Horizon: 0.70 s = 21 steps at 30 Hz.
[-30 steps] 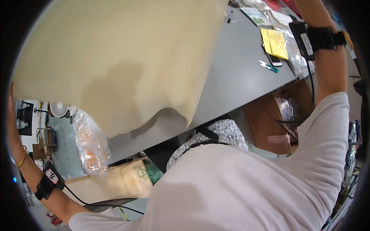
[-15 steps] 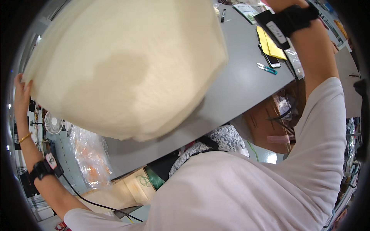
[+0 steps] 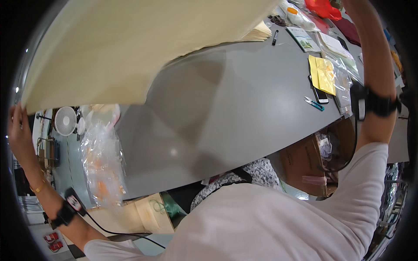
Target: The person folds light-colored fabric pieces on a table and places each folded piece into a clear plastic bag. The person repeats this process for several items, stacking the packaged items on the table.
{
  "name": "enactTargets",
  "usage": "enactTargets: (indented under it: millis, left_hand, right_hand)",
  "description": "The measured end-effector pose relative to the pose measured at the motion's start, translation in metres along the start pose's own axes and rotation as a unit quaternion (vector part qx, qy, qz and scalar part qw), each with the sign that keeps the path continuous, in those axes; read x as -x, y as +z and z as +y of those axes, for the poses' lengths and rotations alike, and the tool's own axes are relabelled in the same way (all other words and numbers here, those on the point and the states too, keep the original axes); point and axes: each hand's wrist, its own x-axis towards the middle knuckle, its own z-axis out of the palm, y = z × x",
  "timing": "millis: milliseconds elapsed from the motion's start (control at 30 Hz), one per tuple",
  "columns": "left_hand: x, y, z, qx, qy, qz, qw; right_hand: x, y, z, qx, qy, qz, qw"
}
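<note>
A large cream sheet of cloth (image 3: 130,43) hangs in the air over the far left of the grey table (image 3: 244,95). My left hand (image 3: 21,132), at the far left, pinches the sheet's corner. My raised right forearm runs up out of the picture at the upper right, so the right hand and whatever it holds are hidden. Under the sheet's far right part, folded cream layers (image 3: 261,32) rest on the table.
On the table's right lie thread snips (image 3: 314,103), a phone (image 3: 321,96), a yellow paper (image 3: 323,75), a booklet (image 3: 303,39) and a black marker (image 3: 275,38). Clear plastic bags (image 3: 102,161) hang off the left edge. Below the right edge stands a cardboard box (image 3: 302,163).
The sheet has swung up and away, baring more of the tabletop. My left hand has dropped slightly, while my right forearm has shifted to the right and its hand has left the picture.
</note>
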Motion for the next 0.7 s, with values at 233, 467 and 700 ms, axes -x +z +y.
enactTargets:
  millis: [233,467,700]
  left_hand:
    - [0.142,-0.078,0.127,0.254,-0.05,-0.05,0.965]
    - [0.3,-0.057,0.225,0.593,-0.333,-0.18,0.711]
    - [0.377,-0.047,0.279,0.622,-0.44,-0.28,0.585]
  right_hand:
    - [0.18,-0.012,0.004,-0.067,-0.056,-0.078,0.993]
    - [0.315,0.008,0.023,-0.055,0.218,-0.243,0.944]
    - [0.408,0.046,0.051,-0.294,0.456,-0.256,0.8]
